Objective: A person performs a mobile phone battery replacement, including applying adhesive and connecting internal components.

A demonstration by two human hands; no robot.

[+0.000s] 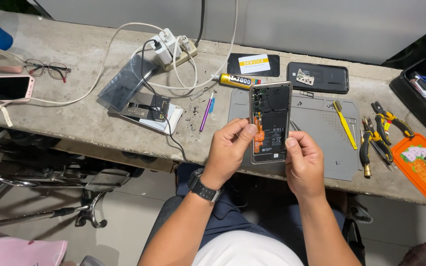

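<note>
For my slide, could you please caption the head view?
Both hands, left hand and right hand, hold an opened phone above a grey repair mat.

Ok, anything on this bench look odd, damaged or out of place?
The phone held in the left hand and right hand has its back cover off, so the battery and boards are exposed. Small dark scraps lie scattered on the bench beside the purple tool. Nothing else stands out.
</note>
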